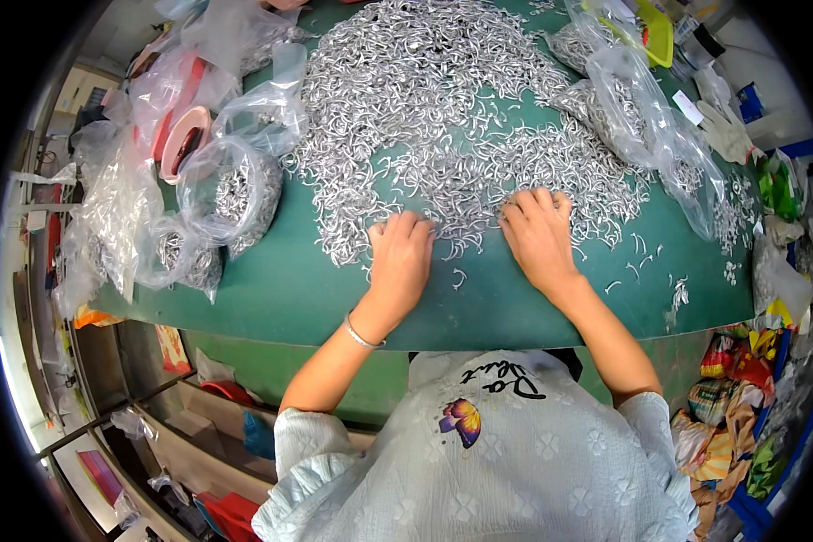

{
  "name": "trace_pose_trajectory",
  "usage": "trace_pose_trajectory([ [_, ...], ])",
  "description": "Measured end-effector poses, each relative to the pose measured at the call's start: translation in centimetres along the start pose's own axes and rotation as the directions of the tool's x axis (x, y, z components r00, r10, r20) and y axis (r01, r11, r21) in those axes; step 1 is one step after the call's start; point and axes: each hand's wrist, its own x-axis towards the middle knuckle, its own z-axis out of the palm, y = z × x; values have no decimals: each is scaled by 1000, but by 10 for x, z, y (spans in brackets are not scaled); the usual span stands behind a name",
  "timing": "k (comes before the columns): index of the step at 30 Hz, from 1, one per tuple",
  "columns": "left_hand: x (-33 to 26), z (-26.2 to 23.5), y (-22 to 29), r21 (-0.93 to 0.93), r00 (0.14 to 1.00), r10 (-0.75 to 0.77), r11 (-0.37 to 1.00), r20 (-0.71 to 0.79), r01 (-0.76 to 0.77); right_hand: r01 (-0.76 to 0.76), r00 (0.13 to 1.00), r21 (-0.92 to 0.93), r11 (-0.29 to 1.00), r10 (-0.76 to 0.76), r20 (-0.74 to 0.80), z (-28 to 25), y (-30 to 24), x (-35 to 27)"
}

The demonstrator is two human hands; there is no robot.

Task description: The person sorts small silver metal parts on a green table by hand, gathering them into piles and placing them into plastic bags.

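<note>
At mid-frame, our left hand [400, 262] and right hand [539, 237], fingers curled, pinch unclear, seemingly sift silvery pieces [415, 104]; the next pick-up needs delicacy.

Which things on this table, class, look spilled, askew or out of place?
A small cluster of silver pieces lies near the front edge of the green table, right of the right hand, apart from the main pile. That separation makes it look stray, though it may be deliberate. Nothing looks clearly damaged.

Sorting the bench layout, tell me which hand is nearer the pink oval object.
Left. The left hand is to the right of the pink oval object; the right hand is farther right.
</note>
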Motion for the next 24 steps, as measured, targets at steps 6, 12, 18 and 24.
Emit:
trace_pose_trajectory([
  [6,22,-16,-6,6,997,-31,999,-73,31,-522,798,823,222,468,380,-13,16,1],
  [12,31,12,7,29,993,44,998,113,-48,-433,716,739,-516,300,630,-25,6,49],
  [18,-9,-26,20,77,951,56,994,305,-83,-430,902,685,588,248,353,-2,16,62],
  [24,34,-22,-26,83,991,-123,989,-43,126,-149,979,527,837,49,198,35,-16,105],
])
